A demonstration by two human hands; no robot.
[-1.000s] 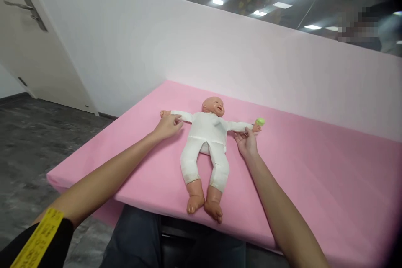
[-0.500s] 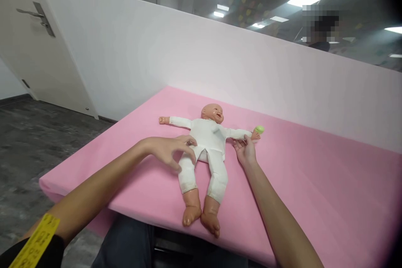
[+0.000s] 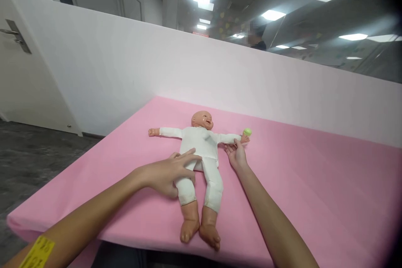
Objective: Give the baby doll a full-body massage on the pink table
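A baby doll (image 3: pixel 199 144) lies on its back on a pink-covered table (image 3: pixel 298 184), arms stretched out sideways and legs toward me. Its body is white cloth; the head, hands and feet look like bare plastic. My left hand (image 3: pixel 174 171) lies over the doll's hip and thigh on the left, fingers spread. Palm up, my right hand (image 3: pixel 237 157) is at the doll's forearm on the right, thumb against the sleeve and fingers loosely extended beside it. A small light-green rounded object (image 3: pixel 247 132) sits by the doll's hand there.
Behind the table stands a white partition wall (image 3: pixel 132 58). At the left is a door (image 3: pixel 34 83) with a metal handle, above a dark grey floor (image 3: pixel 15 167). Beyond the partition, a person (image 3: pixel 257 39) is partly visible under ceiling lights.
My left hand has come down onto the doll's hip, its fingers spreading wider. My right hand stays by the doll's forearm. The camera view has shifted, moving the scene left.
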